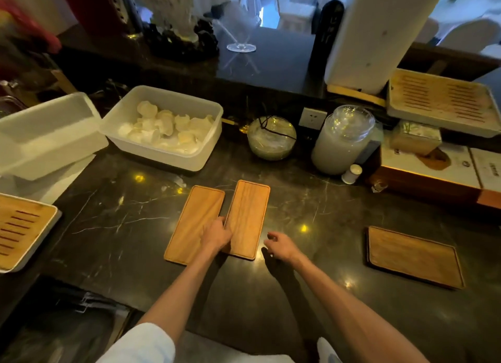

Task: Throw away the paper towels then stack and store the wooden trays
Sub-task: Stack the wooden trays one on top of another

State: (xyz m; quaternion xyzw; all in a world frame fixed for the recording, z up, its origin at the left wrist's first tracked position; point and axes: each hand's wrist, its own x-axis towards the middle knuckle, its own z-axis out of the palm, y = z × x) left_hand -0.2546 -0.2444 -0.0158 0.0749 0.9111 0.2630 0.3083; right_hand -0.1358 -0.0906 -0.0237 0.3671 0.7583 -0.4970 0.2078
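Observation:
Two long wooden trays lie side by side on the dark marble counter. The left tray point(195, 219) lies flat; the right tray point(248, 216) has its left edge lifted a little over the other. My left hand point(217, 233) grips that raised left edge near the tray's front end. Just right of the same tray, my right hand point(280, 244) hovers above the counter with fingers apart and nothing in it. A third, wider wooden tray point(413, 257) lies flat at the right. No paper towels are in view on the trays.
Two white plastic tubs stand at the back left, an empty tub point(46, 134) and a tub with crumpled white pieces point(162, 129). A glass bowl point(271, 137) and a lidded jar point(344, 140) stand behind the trays. Slatted trays sit at far left point(21, 227) and upper right point(442, 102).

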